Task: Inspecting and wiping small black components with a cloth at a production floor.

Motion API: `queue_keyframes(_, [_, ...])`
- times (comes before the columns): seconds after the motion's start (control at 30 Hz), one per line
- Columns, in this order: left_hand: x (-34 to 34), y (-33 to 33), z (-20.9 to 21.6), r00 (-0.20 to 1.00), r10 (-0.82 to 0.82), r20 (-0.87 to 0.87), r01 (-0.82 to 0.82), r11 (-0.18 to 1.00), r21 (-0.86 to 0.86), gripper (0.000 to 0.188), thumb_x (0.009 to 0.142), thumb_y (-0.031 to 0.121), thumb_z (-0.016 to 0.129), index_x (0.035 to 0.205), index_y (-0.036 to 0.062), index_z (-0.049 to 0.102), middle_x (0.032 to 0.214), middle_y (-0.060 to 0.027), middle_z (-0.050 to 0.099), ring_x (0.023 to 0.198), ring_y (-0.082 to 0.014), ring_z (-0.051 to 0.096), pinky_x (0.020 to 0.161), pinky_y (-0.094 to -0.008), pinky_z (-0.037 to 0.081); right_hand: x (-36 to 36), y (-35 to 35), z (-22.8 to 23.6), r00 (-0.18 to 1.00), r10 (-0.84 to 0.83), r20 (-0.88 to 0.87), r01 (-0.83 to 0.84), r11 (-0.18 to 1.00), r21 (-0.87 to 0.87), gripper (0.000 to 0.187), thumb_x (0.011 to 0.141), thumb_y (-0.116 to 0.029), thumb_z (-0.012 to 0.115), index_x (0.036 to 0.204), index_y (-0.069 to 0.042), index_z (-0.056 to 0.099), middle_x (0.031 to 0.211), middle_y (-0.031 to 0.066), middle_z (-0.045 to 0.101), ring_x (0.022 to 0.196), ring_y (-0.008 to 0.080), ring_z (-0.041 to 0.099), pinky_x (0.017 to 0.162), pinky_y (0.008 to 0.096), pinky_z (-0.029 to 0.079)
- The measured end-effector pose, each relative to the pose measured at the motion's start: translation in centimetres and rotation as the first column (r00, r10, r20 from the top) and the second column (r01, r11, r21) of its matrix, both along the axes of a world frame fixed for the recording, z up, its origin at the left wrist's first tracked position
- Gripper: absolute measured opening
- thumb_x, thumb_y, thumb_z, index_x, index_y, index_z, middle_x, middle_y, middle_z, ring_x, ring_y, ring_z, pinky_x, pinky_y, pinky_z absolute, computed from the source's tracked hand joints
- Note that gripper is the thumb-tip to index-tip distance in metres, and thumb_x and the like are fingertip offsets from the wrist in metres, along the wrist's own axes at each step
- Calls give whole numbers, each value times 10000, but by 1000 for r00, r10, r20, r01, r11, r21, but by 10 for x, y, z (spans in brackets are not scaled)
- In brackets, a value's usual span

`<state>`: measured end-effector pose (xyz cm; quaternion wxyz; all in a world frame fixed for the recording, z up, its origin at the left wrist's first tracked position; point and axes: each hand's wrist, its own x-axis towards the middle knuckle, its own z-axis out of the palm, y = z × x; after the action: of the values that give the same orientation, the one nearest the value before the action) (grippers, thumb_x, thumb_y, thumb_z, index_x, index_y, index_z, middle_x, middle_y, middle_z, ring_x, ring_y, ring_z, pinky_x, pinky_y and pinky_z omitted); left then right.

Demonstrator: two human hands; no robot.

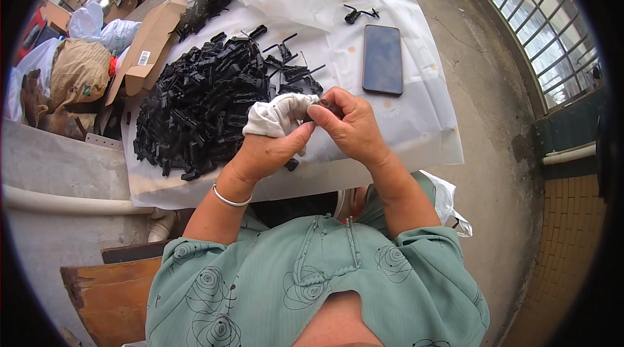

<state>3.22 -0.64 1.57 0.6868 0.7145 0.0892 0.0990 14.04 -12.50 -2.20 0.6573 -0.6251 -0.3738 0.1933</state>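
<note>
Clamped in the grip of the right hand [354, 124], thumb against fingers, a small dark piece [333, 109] shows in the head view, above the near part of the white-covered desk [422, 129]. White cloth [278, 115] wraps the fingers of the left hand [270, 150], just beside that piece; how those fingers close, I cannot tell. To the left lies a large heap of black parts [201, 96], with cardboard [146, 54] beside it. A phone [382, 61] lies to the right, near a loose black part [353, 16].
</note>
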Motion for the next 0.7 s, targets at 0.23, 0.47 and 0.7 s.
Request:
queue_keyframes(0.23, [-1,-3,0,976,208,-71,-185,952,246,237,793,2,584,1029,-25,571,880,-76,607,698,-77,554,574,-232,484,-1,-3,0,953,84,293,-83,996,-15,205,914,-139,496,780,10,543,624,9,493,590,87,415,560,267,398])
queue_keyframes(0.47, [8,-2,-14,942,124,313,-314,658,685,244,748,13,582,989,-22,593,898,-170,626,815,-310,612,750,-342,489,-9,13,-24,997,73,-39,-74,997,-24,204,904,-117,489,761,15,552,659,-9,550,623,58,440,565,249,403])
queue_keyframes(0.7, [-1,-1,-20,953,162,256,-301,595,745,246,754,19,567,996,-15,586,907,-184,620,836,-326,614,752,-354,493,-14,22,-34,978,117,-172,-127,991,-44,221,914,-117,476,752,8,563,663,-16,542,634,52,447,579,234,409])
